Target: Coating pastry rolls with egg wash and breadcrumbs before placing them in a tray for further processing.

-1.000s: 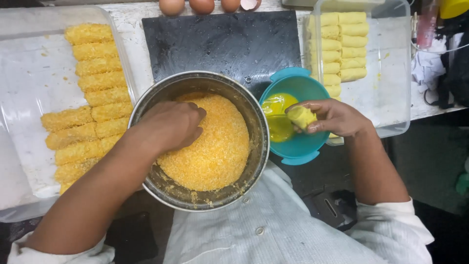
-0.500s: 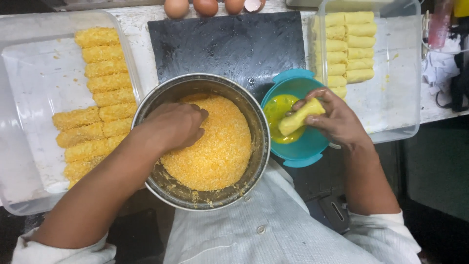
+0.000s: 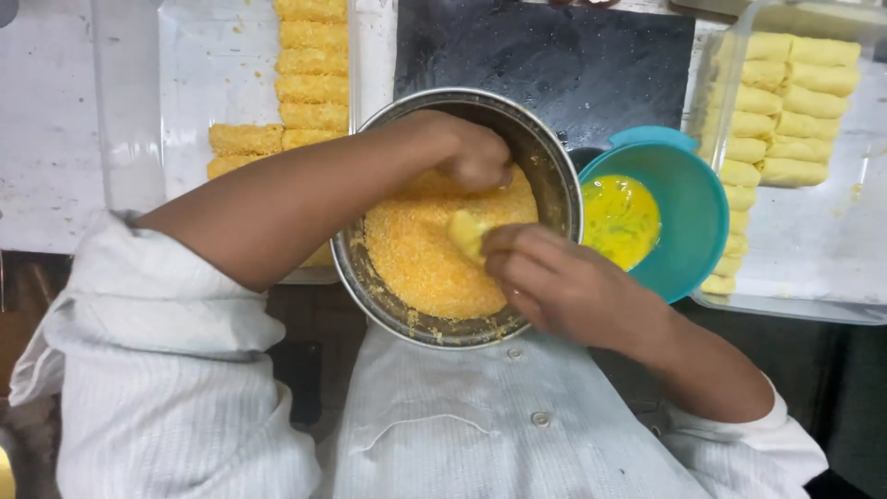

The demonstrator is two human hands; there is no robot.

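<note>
A steel bowl [image 3: 552, 166] of orange breadcrumbs [image 3: 420, 254] sits in front of me. My right hand [image 3: 554, 282] holds a pale egg-wet roll [image 3: 467, 231] over the crumbs, inside the bowl. My left hand [image 3: 476, 152] rests fisted in the crumbs at the bowl's far side; whether it holds anything is hidden. Right of the steel bowl stands a teal bowl [image 3: 698, 199] with beaten yellow egg [image 3: 621, 217].
A clear tray [image 3: 199, 92] at left holds several breaded rolls [image 3: 312, 65]. Another clear tray [image 3: 822, 249] at right holds several uncoated pale rolls [image 3: 785, 102]. A black slate board [image 3: 554, 55] lies behind the bowls. My white shirt fills the lower part of the view.
My right hand has carried the roll from the teal egg bowl over into the crumb bowl. The camera has moved closer and shifted; my left hand stays in the crumbs.
</note>
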